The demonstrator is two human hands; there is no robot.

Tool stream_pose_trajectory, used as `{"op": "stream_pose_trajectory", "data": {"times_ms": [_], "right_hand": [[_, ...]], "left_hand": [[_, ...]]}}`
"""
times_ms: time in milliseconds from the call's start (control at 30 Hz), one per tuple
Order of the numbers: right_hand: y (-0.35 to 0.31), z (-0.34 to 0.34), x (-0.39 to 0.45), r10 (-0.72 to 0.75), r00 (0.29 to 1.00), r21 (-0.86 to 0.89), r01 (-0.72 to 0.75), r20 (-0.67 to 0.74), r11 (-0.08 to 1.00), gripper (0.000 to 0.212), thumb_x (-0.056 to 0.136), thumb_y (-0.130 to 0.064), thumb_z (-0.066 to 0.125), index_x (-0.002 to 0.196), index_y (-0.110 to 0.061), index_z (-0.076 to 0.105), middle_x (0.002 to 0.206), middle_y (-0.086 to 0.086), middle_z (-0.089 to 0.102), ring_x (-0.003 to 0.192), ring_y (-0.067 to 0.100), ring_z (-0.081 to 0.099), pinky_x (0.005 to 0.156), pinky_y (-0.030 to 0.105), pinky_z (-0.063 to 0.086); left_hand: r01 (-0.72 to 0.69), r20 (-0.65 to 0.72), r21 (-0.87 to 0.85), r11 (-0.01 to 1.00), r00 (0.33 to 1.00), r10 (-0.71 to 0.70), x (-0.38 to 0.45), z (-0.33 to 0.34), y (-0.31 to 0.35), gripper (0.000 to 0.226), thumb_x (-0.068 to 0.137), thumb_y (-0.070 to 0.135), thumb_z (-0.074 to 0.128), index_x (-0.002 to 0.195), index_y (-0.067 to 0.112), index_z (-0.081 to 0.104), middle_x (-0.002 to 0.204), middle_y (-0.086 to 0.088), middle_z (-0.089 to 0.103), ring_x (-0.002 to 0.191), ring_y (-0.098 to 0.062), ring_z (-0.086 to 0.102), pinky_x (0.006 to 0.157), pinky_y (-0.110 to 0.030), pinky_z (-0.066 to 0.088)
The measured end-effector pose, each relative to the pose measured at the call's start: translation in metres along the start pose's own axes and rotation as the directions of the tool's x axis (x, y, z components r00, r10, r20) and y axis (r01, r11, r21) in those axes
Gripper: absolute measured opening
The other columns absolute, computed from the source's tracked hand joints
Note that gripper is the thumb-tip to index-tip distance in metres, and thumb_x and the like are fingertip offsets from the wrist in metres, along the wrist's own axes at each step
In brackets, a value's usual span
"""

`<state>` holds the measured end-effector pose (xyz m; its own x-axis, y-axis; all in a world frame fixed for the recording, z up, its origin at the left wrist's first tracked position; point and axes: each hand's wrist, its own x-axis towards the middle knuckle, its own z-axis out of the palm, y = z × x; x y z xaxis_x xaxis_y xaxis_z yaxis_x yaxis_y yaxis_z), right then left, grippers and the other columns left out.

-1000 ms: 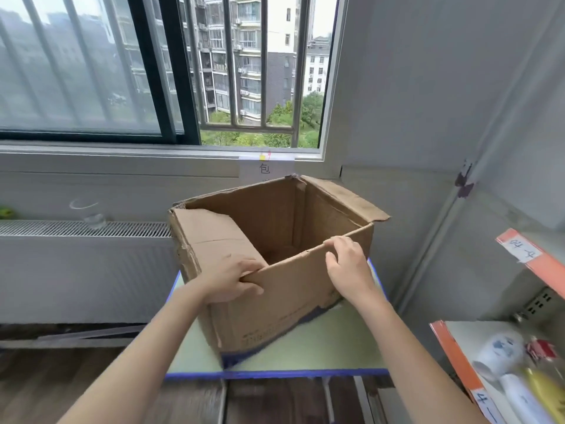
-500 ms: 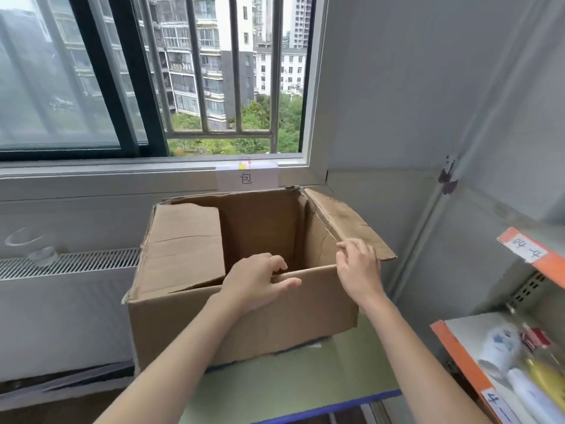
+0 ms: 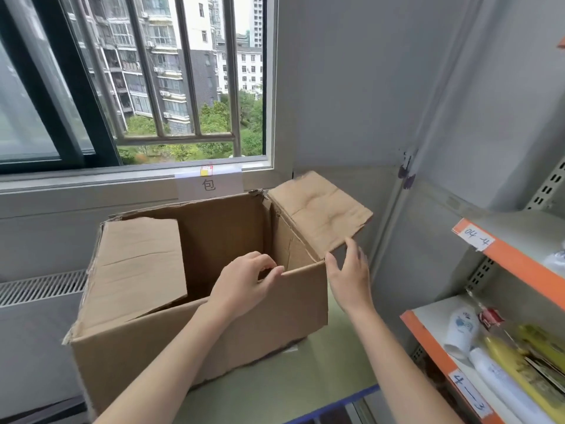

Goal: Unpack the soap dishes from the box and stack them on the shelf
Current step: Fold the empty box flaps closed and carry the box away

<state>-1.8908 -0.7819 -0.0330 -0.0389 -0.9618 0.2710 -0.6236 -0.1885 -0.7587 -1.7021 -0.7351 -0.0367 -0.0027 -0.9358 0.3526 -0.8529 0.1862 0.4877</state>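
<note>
Box: brown corrugated cardboard box (image 3: 195,341) stands open on the pale green desk (image 3: 275,381).
Left hand (image 3: 241,286): grip curled over the box's near rim.
Right hand (image 3: 351,276): fingers apart, beside the box's right corner under its raised flap.
Shelf: orange-edged metal shelf (image 3: 434,341) at far right.

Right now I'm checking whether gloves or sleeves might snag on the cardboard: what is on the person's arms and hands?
Nothing that shows. The left hand and right hand are bare, with no gloves, rings or watch visible. Both forearms are bare as far as the frame's lower edge; no sleeve or cuff comes into view. The fingers carry no tape or markings.
</note>
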Motion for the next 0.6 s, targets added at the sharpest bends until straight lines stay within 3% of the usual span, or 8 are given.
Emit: {"op": "stream_pose_trajectory", "data": {"times_ms": [67, 133, 267, 333, 467, 600], "right_hand": [[-0.007, 0.0, -0.004, -0.076, 0.993, 0.137, 0.088, -0.09, 0.987, 0.044, 0.091, -0.006, 0.05, 0.133, -0.006, 0.038, 0.134, 0.009, 0.048, 0.126, 0.023, 0.042, 0.098, 0.019, 0.027], [-0.013, 0.002, -0.004, -0.178, 0.979, 0.194, 0.195, -0.101, 0.961, 0.037, 0.091, -0.004, 0.044, 0.127, -0.01, 0.044, 0.119, 0.0, 0.055, 0.116, 0.019, 0.05, 0.097, 0.025, 0.033], [-0.022, 0.017, 0.004, -0.376, 0.918, 0.023, 0.376, 0.126, 0.926, 0.038, 0.085, -0.024, 0.034, 0.107, -0.02, 0.065, 0.095, -0.013, 0.055, 0.097, 0.015, 0.048, 0.082, 0.029, 0.03], [-0.022, 0.026, 0.01, -0.369, 0.895, -0.067, 0.396, 0.249, 0.916, 0.037, 0.085, -0.028, 0.033, 0.094, -0.019, 0.068, 0.093, -0.013, 0.053, 0.096, 0.015, 0.045, 0.081, 0.029, 0.028], [-0.02, 0.034, 0.023, -0.292, 0.843, -0.342, 0.466, 0.453, 0.816, 0.027, 0.092, -0.027, 0.042, 0.084, -0.015, 0.065, 0.099, -0.002, 0.058, 0.103, 0.019, 0.042, 0.089, 0.033, 0.029], [-0.023, 0.034, 0.026, -0.28, 0.813, -0.319, 0.481, 0.51, 0.816, 0.029, 0.093, -0.032, 0.042, 0.076, -0.019, 0.061, 0.096, -0.003, 0.052, 0.105, 0.017, 0.041, 0.09, 0.033, 0.029]], "left_hand": [[0.012, -0.092, -0.052, 0.999, 0.996, -0.016, 0.0, 0.001, 0.001, 0.017, 0.09, 0.034, 0.056, 0.097, 0.023, 0.068, 0.093, 0.011, 0.063, 0.085, -0.007, 0.058, 0.077, -0.029, 0.05], [0.026, -0.167, -0.067, 0.997, 0.985, -0.037, -0.001, 0.0, 0.001, 0.015, 0.089, 0.025, 0.059, 0.1, 0.02, 0.068, 0.098, 0.009, 0.063, 0.088, -0.007, 0.058, 0.079, -0.025, 0.049], [0.11, -0.259, -0.047, 0.993, 0.958, -0.119, -0.01, -0.007, 0.0, 0.016, 0.088, 0.018, 0.059, 0.099, 0.012, 0.069, 0.102, 0.004, 0.062, 0.091, -0.008, 0.056, 0.079, -0.02, 0.045], [0.164, -0.25, 0.015, 0.986, 0.956, -0.155, -0.021, -0.01, -0.002, 0.017, 0.088, 0.018, 0.059, 0.092, 0.009, 0.072, 0.103, 0.003, 0.061, 0.091, -0.007, 0.053, 0.078, -0.019, 0.043], [0.211, -0.292, 0.077, 0.974, 0.939, -0.181, -0.043, -0.018, -0.01, 0.013, 0.085, 0.023, 0.061, 0.085, 0.013, 0.071, 0.095, 0.002, 0.062, 0.09, -0.014, 0.055, 0.08, -0.031, 0.048], [0.231, -0.241, 0.084, 0.969, 0.949, -0.205, -0.064, -0.027, -0.016, 0.035, 0.08, 0.05, 0.054, 0.089, 0.019, 0.069, 0.094, 0.008, 0.06, 0.087, -0.009, 0.054, 0.079, -0.025, 0.043]]}}
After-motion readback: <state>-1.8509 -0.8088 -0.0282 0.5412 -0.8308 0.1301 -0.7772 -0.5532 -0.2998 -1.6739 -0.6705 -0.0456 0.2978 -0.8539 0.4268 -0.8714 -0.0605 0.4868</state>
